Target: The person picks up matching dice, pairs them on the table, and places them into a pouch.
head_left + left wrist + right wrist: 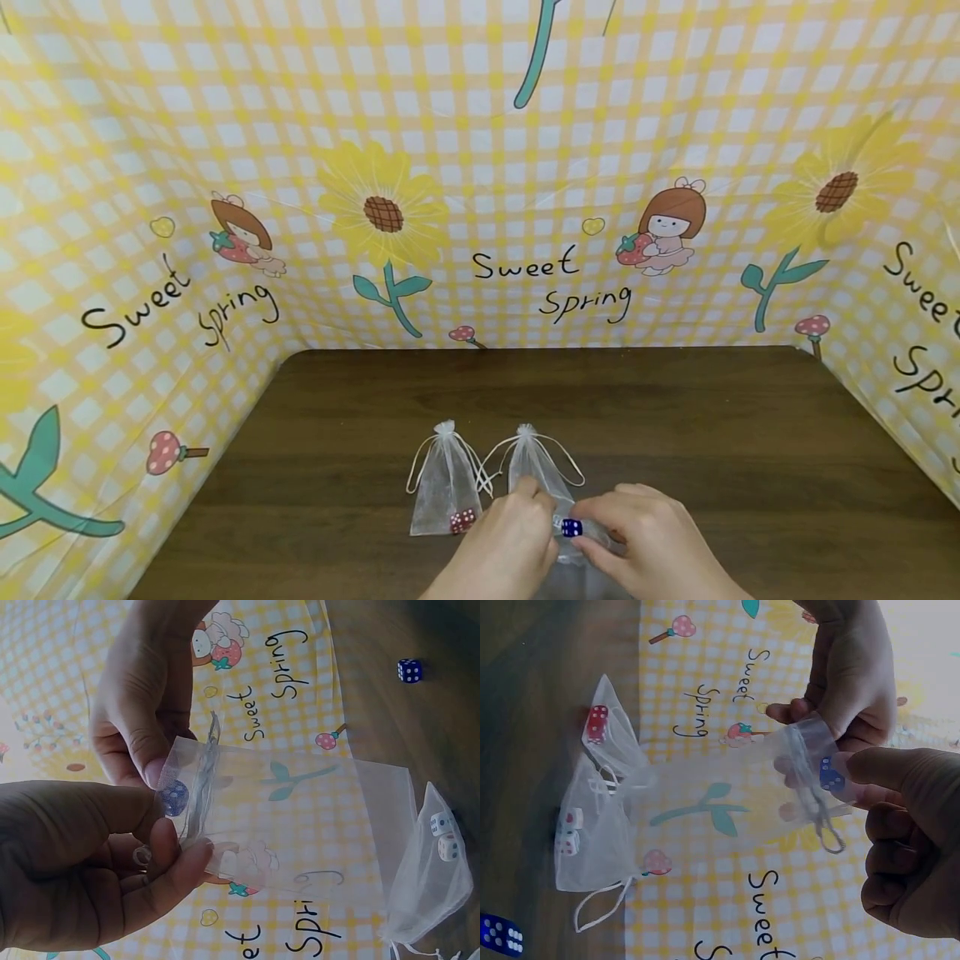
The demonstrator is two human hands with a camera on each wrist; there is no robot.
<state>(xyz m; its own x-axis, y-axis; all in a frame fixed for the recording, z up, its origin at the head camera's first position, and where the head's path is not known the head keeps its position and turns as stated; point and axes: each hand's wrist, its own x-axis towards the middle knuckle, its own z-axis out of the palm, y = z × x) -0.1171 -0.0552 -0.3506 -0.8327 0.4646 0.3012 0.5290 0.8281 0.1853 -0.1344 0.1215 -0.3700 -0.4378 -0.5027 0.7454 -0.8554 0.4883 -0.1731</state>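
Between my hands hangs a sheer white drawstring bag, its mouth toward me and its cord bunched below the rim. The left hand grips the bag by its mouth. Thumb and index finger of my right hand pinch a blue die with white dots at the mouth, where the sheer fabric overlaps it in both wrist views. Beyond the hands lie two tied sheer bags: one with red dice, the other with white dice. Another blue die rests loose on the table.
The dark wooden table has a rounded back edge. A yellow checked cloth with flowers and lettering surrounds it at the back and sides. White cord loops spread from the necks of the tied bags.
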